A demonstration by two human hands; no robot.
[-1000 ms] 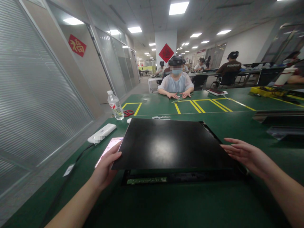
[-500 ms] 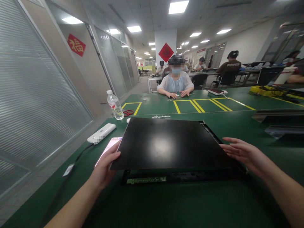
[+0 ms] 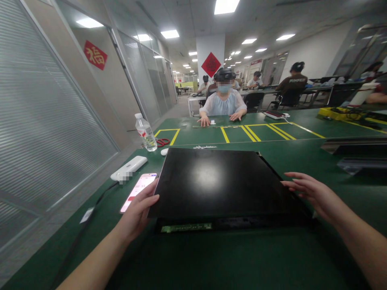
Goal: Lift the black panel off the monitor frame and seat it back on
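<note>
A flat black display panel [image 3: 211,185] lies tilted over a dark frame [image 3: 236,224], hiding most of it. The frame's near side carries a green circuit board strip [image 3: 186,228]. At the panel's left edge, my left hand [image 3: 137,211] is closed, thumb on top and the other fingers partly hidden beneath. My right hand [image 3: 313,195] holds the right edge between it and the left hand, its fingertips against the side and its fingers fairly straight. Beside my left hand lies a phone [image 3: 139,187] with a lit screen.
On the left stand a water bottle [image 3: 146,133] and a white power bank [image 3: 129,167] with a black cable. Red-handled scissors [image 3: 163,142] lie beyond. Dark metal strips [image 3: 359,165] rest at right. A co-worker [image 3: 223,100] sits opposite, hands on the green table [image 3: 193,262].
The panel has shifted slightly right and lower over the frame, covering more of its right side. My left hand moved right with it. The co-worker's hands have spread apart.
</note>
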